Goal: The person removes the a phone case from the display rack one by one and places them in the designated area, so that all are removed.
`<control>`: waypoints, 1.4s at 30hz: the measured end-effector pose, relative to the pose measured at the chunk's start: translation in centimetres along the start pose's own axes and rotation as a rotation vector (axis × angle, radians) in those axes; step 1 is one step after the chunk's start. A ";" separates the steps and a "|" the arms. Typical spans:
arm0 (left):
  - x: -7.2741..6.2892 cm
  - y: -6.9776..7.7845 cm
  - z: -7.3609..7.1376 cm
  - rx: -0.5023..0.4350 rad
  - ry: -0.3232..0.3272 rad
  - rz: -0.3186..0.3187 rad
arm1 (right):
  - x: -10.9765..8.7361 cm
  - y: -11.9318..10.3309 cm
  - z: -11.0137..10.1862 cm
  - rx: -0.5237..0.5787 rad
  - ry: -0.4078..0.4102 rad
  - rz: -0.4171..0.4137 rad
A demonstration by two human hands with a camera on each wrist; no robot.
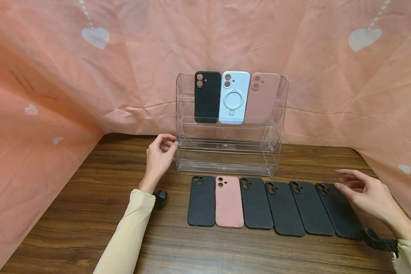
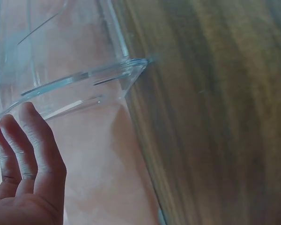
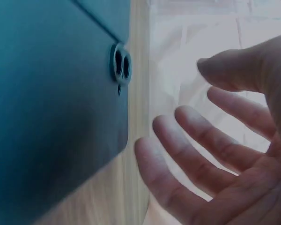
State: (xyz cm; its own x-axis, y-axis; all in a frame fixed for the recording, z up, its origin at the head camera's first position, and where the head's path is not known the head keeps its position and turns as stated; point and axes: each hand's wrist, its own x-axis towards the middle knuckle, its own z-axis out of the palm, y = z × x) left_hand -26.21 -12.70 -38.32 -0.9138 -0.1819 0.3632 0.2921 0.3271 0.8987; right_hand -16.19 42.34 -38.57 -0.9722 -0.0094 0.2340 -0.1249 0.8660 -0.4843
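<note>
A clear acrylic tiered stand [image 1: 205, 166] rises at the back of the table. My left hand [image 1: 160, 154] is at its left side, fingertips touching the edge; in the left wrist view the fingers [image 2: 43, 140] are only lightly bent. On the top tier lean a black phone case [image 1: 207, 99], a white phone case [image 1: 241, 110] with a ring, and a pink phone case [image 1: 263, 101]. Before the stand lie several black phone cases [image 1: 285, 213] and one pink phone case [image 1: 229, 207]. My right hand [image 1: 371, 196] hovers, loosely bent and holding nothing, near the rightmost black case [image 1: 342, 213].
The dark wooden table [image 1: 89, 213] spreads out on both sides of the row. Pink cloth [image 1: 150, 68] with white hearts hangs behind and at the sides. Black straps are worn on both wrists, the right wrist strap [image 1: 380, 241] near the rightmost case.
</note>
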 end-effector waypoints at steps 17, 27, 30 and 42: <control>1.4 2.7 0.5 -0.025 0.049 0.137 | 2.2 -5.0 2.1 0.142 0.101 -0.023; 3.1 6.3 1.4 -0.065 0.030 0.223 | 4.1 -8.6 4.2 0.220 0.132 -0.087; 3.9 7.2 1.8 -0.050 0.012 0.254 | 4.6 -9.4 4.7 0.243 0.144 -0.108; 6.6 9.0 2.3 -0.060 -0.045 0.227 | 5.9 -11.6 6.5 0.273 0.212 -0.118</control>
State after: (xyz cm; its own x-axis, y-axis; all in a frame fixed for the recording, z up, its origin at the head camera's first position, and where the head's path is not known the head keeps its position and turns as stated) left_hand -30.25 -8.80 -28.43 -0.8343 -0.0680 0.5471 0.5061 0.2989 0.8090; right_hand -21.78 28.99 -37.00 -0.8889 0.0269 0.4574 -0.3103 0.6992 -0.6441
